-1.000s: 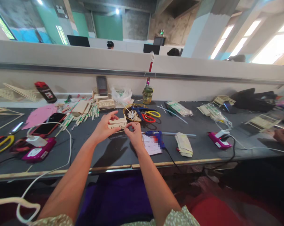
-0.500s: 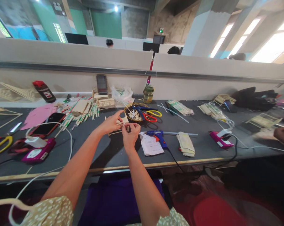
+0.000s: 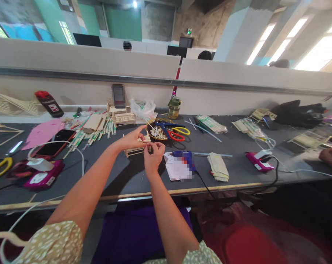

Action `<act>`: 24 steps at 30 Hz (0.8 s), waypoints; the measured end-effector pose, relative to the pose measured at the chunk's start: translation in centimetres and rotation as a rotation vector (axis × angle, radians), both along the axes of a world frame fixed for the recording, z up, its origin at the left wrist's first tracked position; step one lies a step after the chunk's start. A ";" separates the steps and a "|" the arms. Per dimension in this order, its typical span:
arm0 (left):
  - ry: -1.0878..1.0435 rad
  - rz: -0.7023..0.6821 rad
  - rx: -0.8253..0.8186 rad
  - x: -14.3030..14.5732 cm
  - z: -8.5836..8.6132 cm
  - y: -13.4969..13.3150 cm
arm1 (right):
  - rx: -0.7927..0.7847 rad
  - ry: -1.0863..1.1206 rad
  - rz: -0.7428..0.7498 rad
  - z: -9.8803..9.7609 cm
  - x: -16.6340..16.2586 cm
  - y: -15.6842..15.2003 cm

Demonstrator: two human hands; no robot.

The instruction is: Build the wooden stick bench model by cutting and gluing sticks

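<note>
A small frame model built of thin wooden sticks (image 3: 134, 151) stands on the dark tabletop in front of me. My left hand (image 3: 133, 140) reaches over its top from the left, fingers closed on its upper edge. At the model's right end, my right hand (image 3: 154, 153) has thumb and fingertips pinched together, close to the left fingertips. Whatever sits in that pinch is too small to make out. Just behind the hands is a round basket (image 3: 147, 128) of short stick pieces, with red- and yellow-handled tools (image 3: 177, 136) lying over its edge.
Right of my hands, a blue glue gun (image 3: 192, 161) lies on white paper (image 3: 173, 170), near a folded cloth (image 3: 218, 167). A glass jar (image 3: 173, 108) stands behind. Purple power strips (image 3: 45, 176) with white cables lie at left and right. Another person's hand (image 3: 331, 158) is far right.
The view has shifted slightly. My hands stay at the model in nearly the same pose, and more of its stick frame shows beneath them.
</note>
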State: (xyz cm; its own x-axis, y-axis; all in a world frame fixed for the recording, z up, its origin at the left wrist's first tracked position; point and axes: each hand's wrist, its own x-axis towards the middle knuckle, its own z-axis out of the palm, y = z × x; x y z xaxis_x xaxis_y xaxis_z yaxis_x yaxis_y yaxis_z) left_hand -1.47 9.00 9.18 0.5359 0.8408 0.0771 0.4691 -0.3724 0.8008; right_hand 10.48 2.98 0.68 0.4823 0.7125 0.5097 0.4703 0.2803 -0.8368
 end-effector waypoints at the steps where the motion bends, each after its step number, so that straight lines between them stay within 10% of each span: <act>1: -0.005 -0.001 -0.012 0.0 0.1 0.0 | 0.001 -0.009 -0.003 0.0 0.0 0.0; 24: -0.015 -0.037 -0.079 0.4 -0.2 0.4 | -0.059 -0.044 -0.027 0.3 -0.3 -0.3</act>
State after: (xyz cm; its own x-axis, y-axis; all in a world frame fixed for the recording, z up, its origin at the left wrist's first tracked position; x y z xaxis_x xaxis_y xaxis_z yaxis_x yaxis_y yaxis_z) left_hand -1.12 9.42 8.99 0.5658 0.8243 0.0197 0.4439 -0.3247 0.8352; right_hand 10.17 2.70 0.93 0.4799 0.7288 0.4883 0.5134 0.2180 -0.8300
